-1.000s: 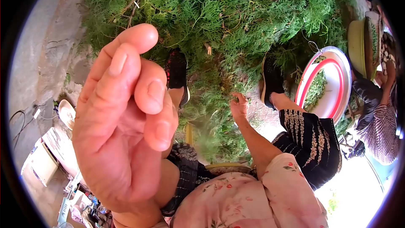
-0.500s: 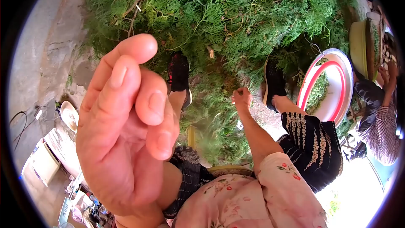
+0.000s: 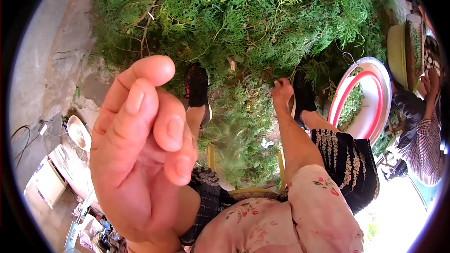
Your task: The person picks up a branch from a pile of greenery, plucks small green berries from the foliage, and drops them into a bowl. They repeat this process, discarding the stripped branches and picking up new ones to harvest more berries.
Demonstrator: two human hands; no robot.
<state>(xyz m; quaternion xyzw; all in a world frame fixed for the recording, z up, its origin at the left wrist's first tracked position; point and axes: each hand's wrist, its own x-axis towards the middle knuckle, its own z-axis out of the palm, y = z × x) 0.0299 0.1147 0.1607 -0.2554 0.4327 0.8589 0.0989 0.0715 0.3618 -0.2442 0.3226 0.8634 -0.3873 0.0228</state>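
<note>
My left hand [image 3: 145, 145] is large and close to the camera at the left, its fingers curled together and nothing visible in them. Much lower down, my right hand [image 3: 282, 94] is closed beside the black shoe [image 3: 304, 94] on the right; anything in its fingers is too small to make out. Under and around it lie loose green sprigs [image 3: 239, 126] on the ground between my feet. A thick pile of feathery green branches [image 3: 243, 23] spreads across the top of the view.
A metal basin [image 3: 380, 84] with a red ring and green bits stands right of my feet. Beyond it are a yellow tub [image 3: 397, 58] and another person [image 3: 424, 145] in a checked sleeve. Household clutter [image 3: 101, 234] lies at the lower left, near a round pale dish [image 3: 78, 132].
My right hand has moved up and to the right, closer to the right shoe. My left hand sits slightly lower, with its fingers curled as before.
</note>
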